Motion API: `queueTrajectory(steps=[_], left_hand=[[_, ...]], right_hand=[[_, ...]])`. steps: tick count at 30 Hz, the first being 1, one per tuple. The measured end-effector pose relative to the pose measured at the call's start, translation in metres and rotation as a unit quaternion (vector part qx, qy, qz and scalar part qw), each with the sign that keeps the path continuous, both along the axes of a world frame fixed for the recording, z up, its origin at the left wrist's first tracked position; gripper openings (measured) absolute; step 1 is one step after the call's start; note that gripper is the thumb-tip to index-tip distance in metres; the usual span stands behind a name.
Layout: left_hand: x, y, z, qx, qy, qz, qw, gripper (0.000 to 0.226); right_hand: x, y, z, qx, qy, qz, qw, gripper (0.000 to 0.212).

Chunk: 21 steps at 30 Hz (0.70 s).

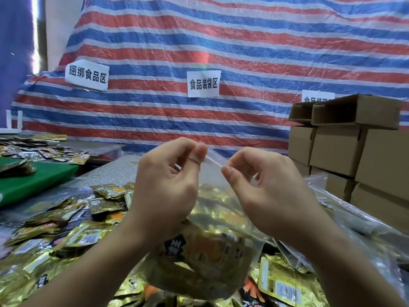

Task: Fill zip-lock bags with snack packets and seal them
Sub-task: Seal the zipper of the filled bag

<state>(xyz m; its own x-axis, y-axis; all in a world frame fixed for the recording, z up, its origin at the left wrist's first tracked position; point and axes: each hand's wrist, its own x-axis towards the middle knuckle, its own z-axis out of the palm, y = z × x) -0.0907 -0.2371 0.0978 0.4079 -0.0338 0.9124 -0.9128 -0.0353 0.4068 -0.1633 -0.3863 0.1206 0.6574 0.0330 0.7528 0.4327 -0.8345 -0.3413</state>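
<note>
A clear zip-lock bag (212, 218) hangs in mid-air in front of me, its lower part full of gold snack packets (205, 251). My left hand (166, 185) pinches the bag's top strip at its left end between thumb and fingers. My right hand (272, 191) pinches the same strip a little further right. Both hands are raised above the table, close together, with the zip strip stretched between them. Whether the strip is pressed closed cannot be made out.
Loose gold and black snack packets (66, 231) cover the table below and to the left. A green board (33, 182) lies at left. Stacked cardboard boxes (345, 147) stand at right, with empty clear bags (354, 218) in front of them. A striped tarp (221, 52) hangs behind.
</note>
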Motion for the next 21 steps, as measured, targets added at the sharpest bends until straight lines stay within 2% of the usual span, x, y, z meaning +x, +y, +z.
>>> queueTrajectory(steps=[8,13,21], left_hand=[[0.024,0.012,-0.002,-0.060,0.033,0.052,0.996,0.029],[0.036,0.013,-0.006,-0.076,0.063,0.079,0.992,0.030],[0.047,0.018,-0.007,-0.074,0.059,0.099,0.991,0.028]], right_hand=[[0.009,-0.017,-0.001,-0.019,0.047,-0.047,0.998,0.019],[0.015,-0.026,-0.001,-0.038,0.080,-0.072,0.993,0.018],[0.011,-0.037,0.004,-0.058,0.113,-0.082,0.988,0.019]])
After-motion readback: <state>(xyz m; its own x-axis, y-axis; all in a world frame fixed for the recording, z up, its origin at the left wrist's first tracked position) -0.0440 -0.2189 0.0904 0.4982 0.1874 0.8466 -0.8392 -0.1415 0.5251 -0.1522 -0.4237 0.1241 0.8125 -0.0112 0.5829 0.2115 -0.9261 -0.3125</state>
